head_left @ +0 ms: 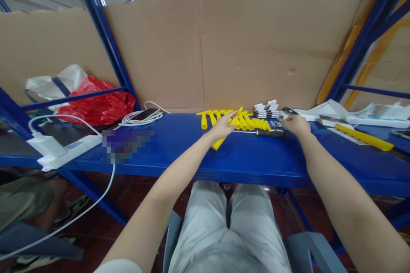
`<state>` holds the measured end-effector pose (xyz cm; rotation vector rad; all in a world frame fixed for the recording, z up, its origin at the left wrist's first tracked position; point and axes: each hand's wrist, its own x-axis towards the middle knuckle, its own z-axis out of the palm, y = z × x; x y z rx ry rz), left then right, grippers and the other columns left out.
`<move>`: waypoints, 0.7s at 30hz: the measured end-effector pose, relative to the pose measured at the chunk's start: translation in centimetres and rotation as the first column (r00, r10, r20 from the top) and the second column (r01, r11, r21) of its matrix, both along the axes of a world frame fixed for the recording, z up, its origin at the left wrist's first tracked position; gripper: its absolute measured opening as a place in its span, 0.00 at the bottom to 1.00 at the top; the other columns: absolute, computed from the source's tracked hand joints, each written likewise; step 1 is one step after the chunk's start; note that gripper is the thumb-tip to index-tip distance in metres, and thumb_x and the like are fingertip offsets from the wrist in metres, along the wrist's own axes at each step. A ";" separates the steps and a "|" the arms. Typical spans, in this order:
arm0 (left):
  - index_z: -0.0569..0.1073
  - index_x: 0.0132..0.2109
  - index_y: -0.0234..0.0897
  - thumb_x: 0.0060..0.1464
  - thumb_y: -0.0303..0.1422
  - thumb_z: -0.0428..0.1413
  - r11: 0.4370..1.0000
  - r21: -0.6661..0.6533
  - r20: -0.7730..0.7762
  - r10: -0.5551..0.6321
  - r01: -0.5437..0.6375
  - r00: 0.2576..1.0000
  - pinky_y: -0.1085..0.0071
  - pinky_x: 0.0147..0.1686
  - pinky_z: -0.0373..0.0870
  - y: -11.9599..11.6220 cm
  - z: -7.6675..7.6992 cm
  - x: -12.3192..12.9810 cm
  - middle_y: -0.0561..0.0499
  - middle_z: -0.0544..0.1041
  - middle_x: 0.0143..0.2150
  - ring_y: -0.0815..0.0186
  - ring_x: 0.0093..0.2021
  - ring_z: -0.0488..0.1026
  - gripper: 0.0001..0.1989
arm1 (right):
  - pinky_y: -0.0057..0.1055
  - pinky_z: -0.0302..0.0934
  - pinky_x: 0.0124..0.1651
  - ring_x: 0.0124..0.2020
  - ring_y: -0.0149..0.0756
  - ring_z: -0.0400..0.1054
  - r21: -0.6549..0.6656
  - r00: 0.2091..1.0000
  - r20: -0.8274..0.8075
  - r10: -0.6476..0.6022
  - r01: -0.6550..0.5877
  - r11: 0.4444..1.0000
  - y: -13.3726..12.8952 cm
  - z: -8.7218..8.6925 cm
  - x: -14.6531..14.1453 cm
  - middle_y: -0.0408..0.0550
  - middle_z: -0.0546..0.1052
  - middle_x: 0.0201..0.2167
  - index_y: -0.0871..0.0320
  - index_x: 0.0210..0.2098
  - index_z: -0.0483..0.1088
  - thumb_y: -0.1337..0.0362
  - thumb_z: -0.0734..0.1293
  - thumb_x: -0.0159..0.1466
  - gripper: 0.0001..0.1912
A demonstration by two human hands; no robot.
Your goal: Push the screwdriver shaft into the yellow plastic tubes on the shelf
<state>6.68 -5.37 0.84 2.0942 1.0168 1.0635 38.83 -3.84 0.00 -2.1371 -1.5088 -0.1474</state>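
Note:
My left hand (223, 125) is closed around a yellow plastic tube-like piece (218, 143), held at a slant over the blue shelf. Behind it, several yellow T-shaped pieces (204, 120) lie in a row, with small yellow parts (261, 125) at the row's right end. Farther right, my right hand (297, 125) has its fingers pinched at a small black-and-white packet or card (289, 111); its fingertips are partly hidden. A screwdriver with a black handle (271, 134) lies between the hands. White folded labels or cards (266, 109) are stacked beyond it.
On the blue shelf (179, 153), a yellow-handled tool (365, 137) lies right. At left are a white power strip (68, 153), coiled white cable (141, 118) and red plastic bag (99, 100). Cardboard (256, 47) backs the shelf. Another person's leg (25, 196) shows lower left.

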 end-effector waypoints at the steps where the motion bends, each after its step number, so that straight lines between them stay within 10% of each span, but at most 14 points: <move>1: 0.63 0.69 0.37 0.55 0.18 0.54 0.998 -0.064 0.049 -0.011 0.014 0.999 0.55 0.50 0.78 -0.2 0.2 0.3 0.34 0.64 0.70 0.55 0.53 0.79 0.36 | 0.39 0.67 0.43 0.44 0.52 0.74 0.019 1.000 -0.007 -0.003 0.003 1.000 0.0 -0.1 0.0 0.60 0.81 0.39 0.58 0.33 0.79 0.53 0.67 0.60 0.15; 8: 0.63 0.68 0.38 0.54 0.21 0.56 0.913 -0.379 0.268 -0.050 0.153 0.962 0.73 0.28 0.76 -1.3 2.7 4.8 0.37 0.74 0.60 0.64 0.36 0.81 0.34 | 0.39 0.66 0.42 0.43 0.53 0.75 0.137 0.995 -0.092 -0.044 0.056 0.989 -0.1 -0.1 -0.5 0.61 0.81 0.38 0.59 0.36 0.80 0.59 0.67 0.58 0.13; 21: 0.68 0.60 0.23 0.58 0.18 0.51 0.623 -0.733 0.434 0.117 0.274 0.893 0.79 0.21 0.69 0.3 3.9 16.6 0.39 0.81 0.40 0.71 0.22 0.73 0.22 | 0.41 0.64 0.43 0.41 0.54 0.74 0.409 0.970 -0.233 -0.069 0.162 0.898 -1.2 1.9 -1.3 0.65 0.80 0.36 0.66 0.38 0.78 0.63 0.60 0.59 0.18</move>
